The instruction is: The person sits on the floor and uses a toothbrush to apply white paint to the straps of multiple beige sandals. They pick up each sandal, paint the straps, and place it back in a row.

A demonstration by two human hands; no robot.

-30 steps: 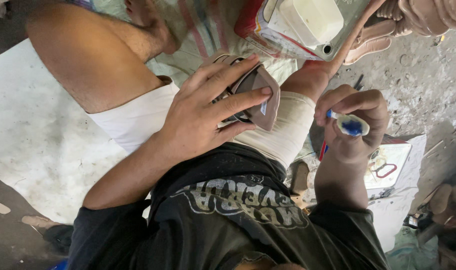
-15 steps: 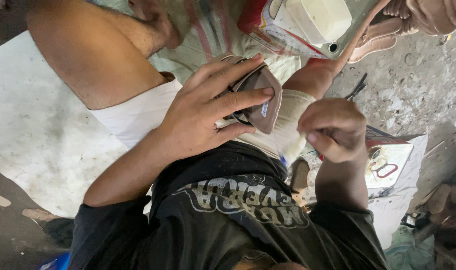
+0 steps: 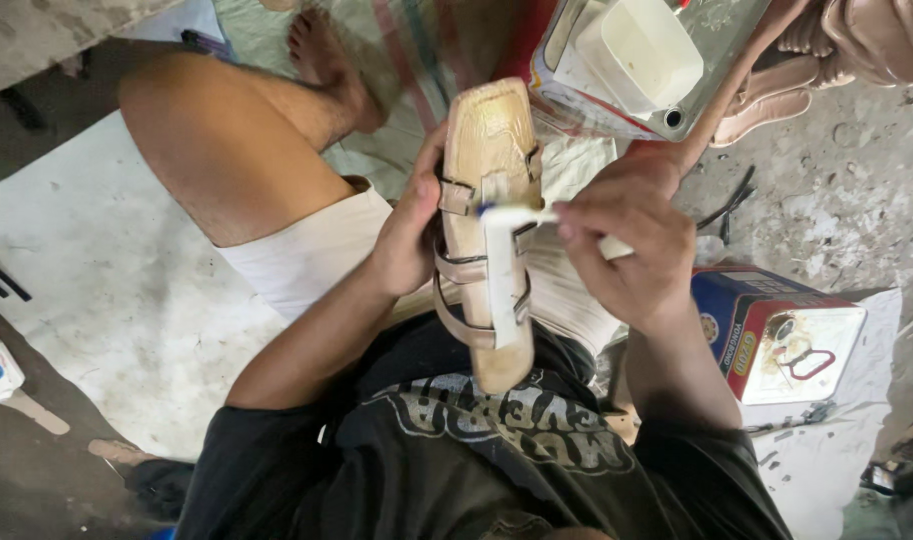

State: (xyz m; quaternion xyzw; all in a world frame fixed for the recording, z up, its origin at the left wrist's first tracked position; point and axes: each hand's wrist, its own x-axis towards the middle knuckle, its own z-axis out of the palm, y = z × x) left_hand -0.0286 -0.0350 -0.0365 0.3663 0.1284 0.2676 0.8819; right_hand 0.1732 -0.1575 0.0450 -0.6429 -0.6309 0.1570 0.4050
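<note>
I sit on the floor and hold a tan strapped sandal (image 3: 489,140) upright in front of my chest. My left hand (image 3: 409,235) grips its left side, thumb over the straps. A pale strip runs down the middle of the straps. My right hand (image 3: 622,250) is closed on a small white brush-like tool (image 3: 522,215) with a blue tip, and the tip touches the sandal's upper strap.
A white tub sits in an open tin (image 3: 647,55) beyond the sandal. Several finished sandals (image 3: 837,50) lie at the top right. A blue and red metal can (image 3: 777,335) stands by my right elbow. My bare leg (image 3: 237,150) stretches left over a white sheet (image 3: 97,270).
The sandal has turned from lying flat under my left palm to standing upright, sole side away. My right hand has come up from the right and brought the tool's tip onto the strap.
</note>
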